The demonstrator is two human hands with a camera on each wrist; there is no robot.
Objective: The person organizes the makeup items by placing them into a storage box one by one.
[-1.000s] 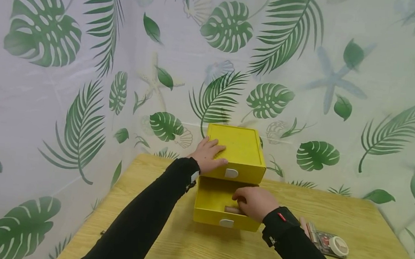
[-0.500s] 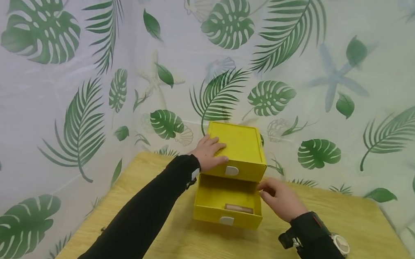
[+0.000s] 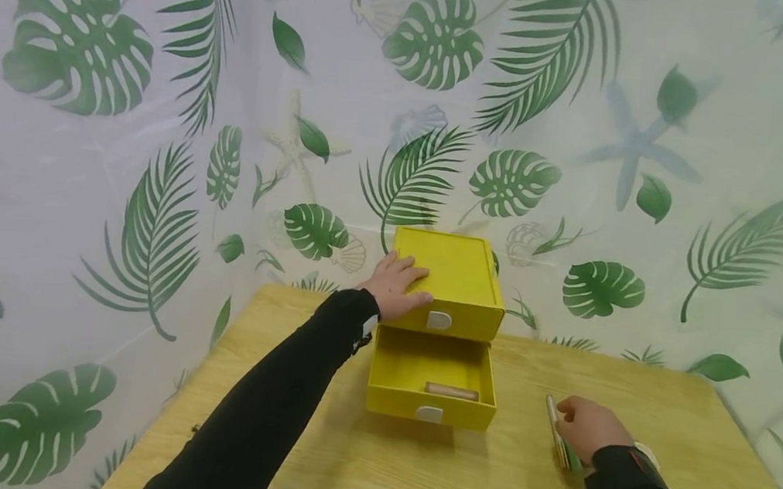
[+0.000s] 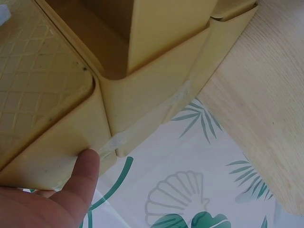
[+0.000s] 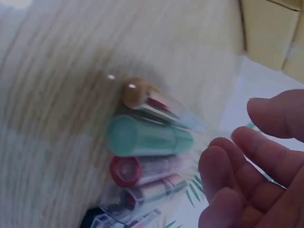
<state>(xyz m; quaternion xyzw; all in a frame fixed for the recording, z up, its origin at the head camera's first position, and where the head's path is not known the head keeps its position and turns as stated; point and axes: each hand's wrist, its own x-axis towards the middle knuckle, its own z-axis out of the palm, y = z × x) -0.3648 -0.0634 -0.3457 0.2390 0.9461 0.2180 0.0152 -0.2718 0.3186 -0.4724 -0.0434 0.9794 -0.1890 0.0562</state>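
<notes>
A yellow two-tier drawer box stands on the table with its lower drawer pulled out. Inside that drawer lies a brownish-pink cosmetic tube. My left hand rests on the top left edge of the box, fingers spread; in the left wrist view a fingertip touches its wall. My right hand hovers over a row of cosmetics, fingers loosely bent and nothing between them. In the right wrist view the row has a gold-ended tube, a green tube, a red-ended tube and a clear-capped lipstick.
A dark-edged clear case lies at the end of the row. Part of a round white item shows behind the right wrist. The wooden table meets a leaf-patterned curtain at the back and left.
My right hand has come out of the lower drawer, leaving the tube there, and moved right to above the cosmetics. The left hand stays on the box.
</notes>
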